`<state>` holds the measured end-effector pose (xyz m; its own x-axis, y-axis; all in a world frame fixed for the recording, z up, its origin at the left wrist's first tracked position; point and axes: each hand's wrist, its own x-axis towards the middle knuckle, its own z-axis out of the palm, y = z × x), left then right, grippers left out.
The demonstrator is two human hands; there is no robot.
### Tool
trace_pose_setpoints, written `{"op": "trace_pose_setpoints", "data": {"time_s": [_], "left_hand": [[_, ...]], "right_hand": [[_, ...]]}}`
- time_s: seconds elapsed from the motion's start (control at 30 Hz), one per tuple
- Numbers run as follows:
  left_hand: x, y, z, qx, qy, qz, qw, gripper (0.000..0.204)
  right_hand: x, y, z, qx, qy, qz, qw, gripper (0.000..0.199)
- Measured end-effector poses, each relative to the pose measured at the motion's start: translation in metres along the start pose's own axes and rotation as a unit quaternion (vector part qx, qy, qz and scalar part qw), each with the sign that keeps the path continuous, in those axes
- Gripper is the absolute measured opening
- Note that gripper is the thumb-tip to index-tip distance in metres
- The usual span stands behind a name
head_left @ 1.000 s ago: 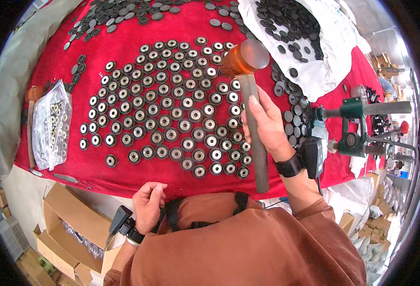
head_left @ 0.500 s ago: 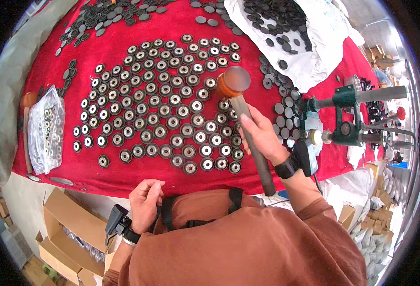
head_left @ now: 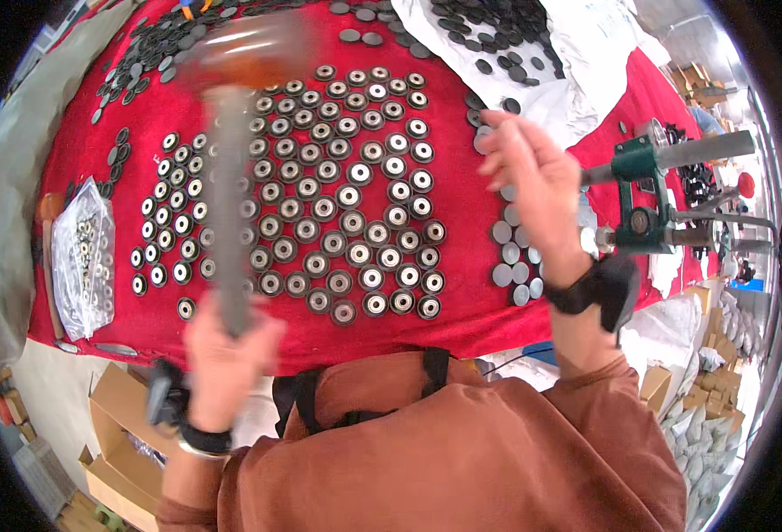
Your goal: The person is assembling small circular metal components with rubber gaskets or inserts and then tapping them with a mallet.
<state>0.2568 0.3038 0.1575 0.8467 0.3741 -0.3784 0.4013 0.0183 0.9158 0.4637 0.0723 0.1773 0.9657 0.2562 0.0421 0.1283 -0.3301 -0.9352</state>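
My left hand (head_left: 230,353), blurred by motion, is closed around the lower end of a mallet (head_left: 230,199). The handle points away from me, and the smeared orange-brown head with its grey face is at the far left. It passes in front of many round bearing wheels (head_left: 324,208), black rims with silver centres, laid out in rows on a red cloth (head_left: 364,334). On the right, my right hand (head_left: 535,182) is raised with fingers apart and nothing in it. Grey and black discs (head_left: 503,232) lie below and beside it.
A green metal hand press (head_left: 644,177) stands at the right. A white sack (head_left: 590,53) with black discs lies at the far right; more black discs (head_left: 147,53) are heaped far left. A clear bag of small parts (head_left: 85,257) and another mallet (head_left: 51,208) lie at the left edge.
The mallet has passed from my right hand to my left and moved left. My left hand has closed on its handle; my right hand has let go and moved right.
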Motion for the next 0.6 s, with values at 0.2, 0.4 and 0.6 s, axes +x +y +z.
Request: {"op": "trace_pose_setpoints", "data": {"time_s": [0.2,0.4,0.6], "left_hand": [[0.08,0.008,-0.161,0.261,0.229,-0.003,0.938,0.022],[0.159,-0.028,-0.236,0.329,0.235,-0.01,0.915,0.023],[0.184,-0.07,-0.282,0.636,0.349,0.082,0.683,0.044]], "right_hand": [[0.037,0.105,-0.066,-0.283,0.078,0.01,0.956,0.027],[0.066,0.133,-0.03,-0.457,0.048,-0.08,0.884,0.028],[0.065,0.134,-0.027,-0.459,0.027,-0.044,0.887,0.028]]}}
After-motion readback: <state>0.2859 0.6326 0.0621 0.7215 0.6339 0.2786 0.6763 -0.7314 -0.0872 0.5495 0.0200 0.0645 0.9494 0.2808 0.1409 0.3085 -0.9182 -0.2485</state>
